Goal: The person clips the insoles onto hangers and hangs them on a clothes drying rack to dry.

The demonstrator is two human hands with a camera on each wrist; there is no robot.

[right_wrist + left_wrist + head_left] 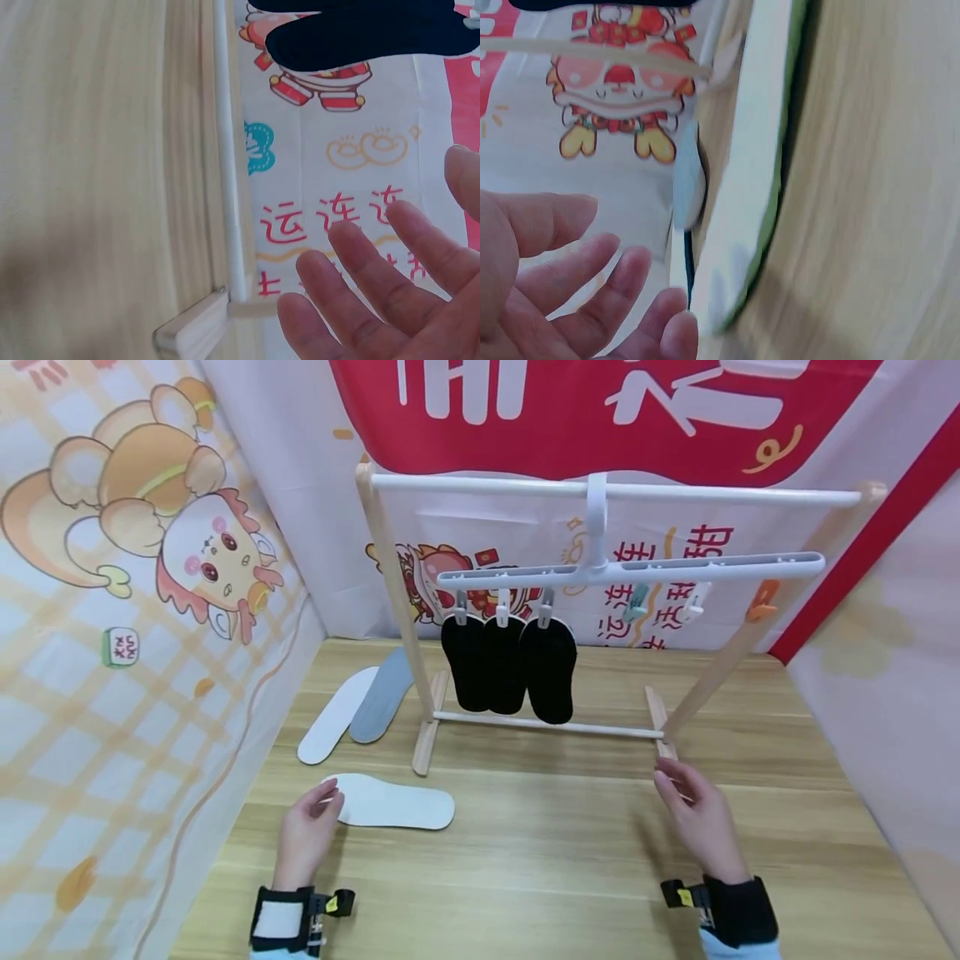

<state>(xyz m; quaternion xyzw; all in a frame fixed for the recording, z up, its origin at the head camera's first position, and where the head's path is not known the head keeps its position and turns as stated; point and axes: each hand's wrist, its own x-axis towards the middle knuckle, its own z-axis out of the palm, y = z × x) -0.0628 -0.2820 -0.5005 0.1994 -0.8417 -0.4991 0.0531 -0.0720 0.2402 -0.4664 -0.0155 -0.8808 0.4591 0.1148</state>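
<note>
A white insole lies on the table, its green edge showing in the left wrist view. My left hand is at the insole's left end, overlapping it in the head view; its fingers are loosely bent and spread with nothing between them. Near the rack's right foot, my right hand hovers with relaxed, parted fingers, holding nothing. Three black insoles hang side by side from clips on a white hanger.
The hanger hooks over the top bar of a wooden rack. Two more clips, one green and one white, hang at its right, with an orange clip farther along. A grey insole overlaps another white insole at the left.
</note>
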